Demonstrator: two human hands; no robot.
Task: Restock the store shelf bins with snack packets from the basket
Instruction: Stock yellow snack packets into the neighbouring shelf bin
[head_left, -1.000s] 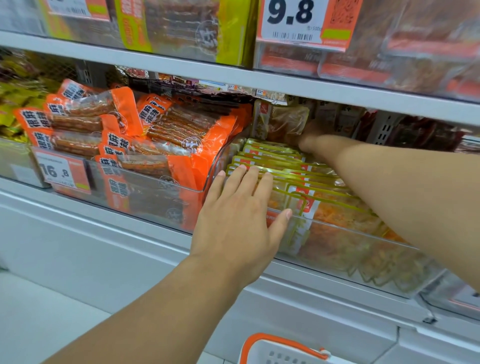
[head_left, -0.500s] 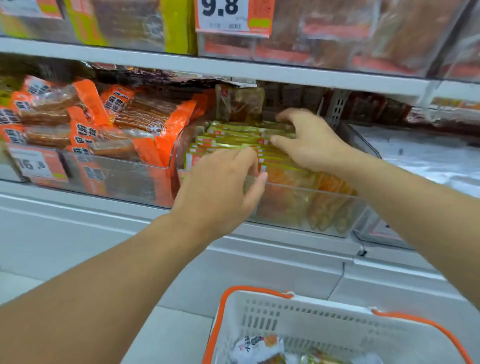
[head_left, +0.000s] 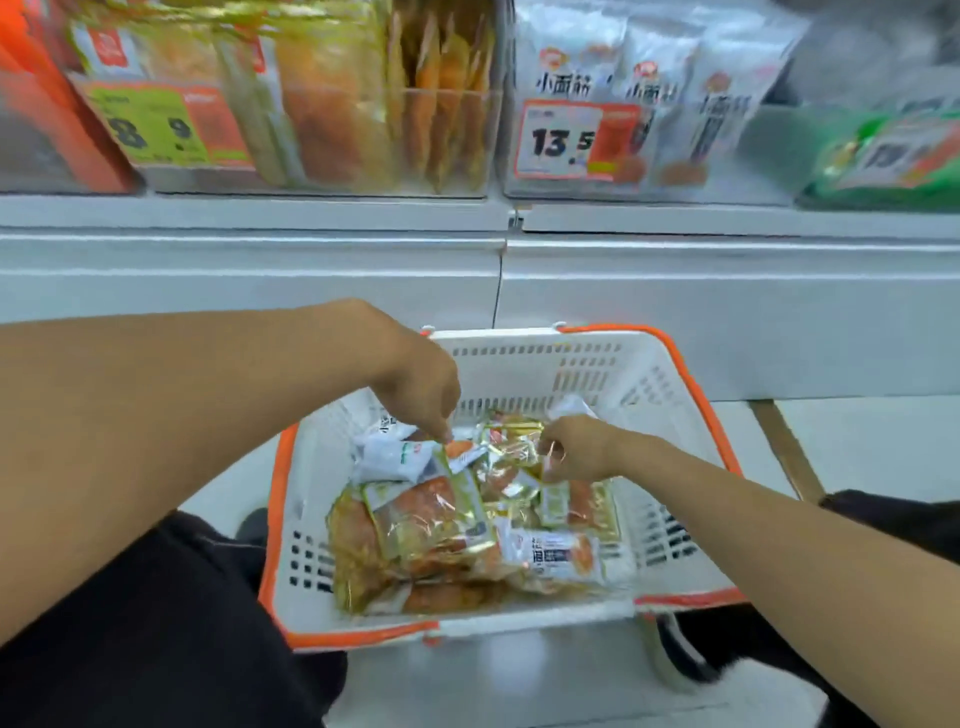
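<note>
Reaching into the white slotted plastic basket (head_left: 613, 374) with orange rim, both hands sort its snack packets. The left hand (head_left: 421, 384) pinches a packet corner near a white packet (head_left: 395, 457); the right hand (head_left: 576, 452) pinches a clear yellow-edged packet (head_left: 511, 447) (probably choosing the next stock).

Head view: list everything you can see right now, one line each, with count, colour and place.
basket: one, white with orange rim, on the floor below the shelf
snack packets: a loose pile, count unclear, yellow-orange and white, inside the basket
shelf bins: several, clear, holding packets, along the top
price tags: at least two, orange and white, on bin fronts
left hand: fingertips down on the packets
right hand: fingers curled at a yellow packet, grip unclear
</note>
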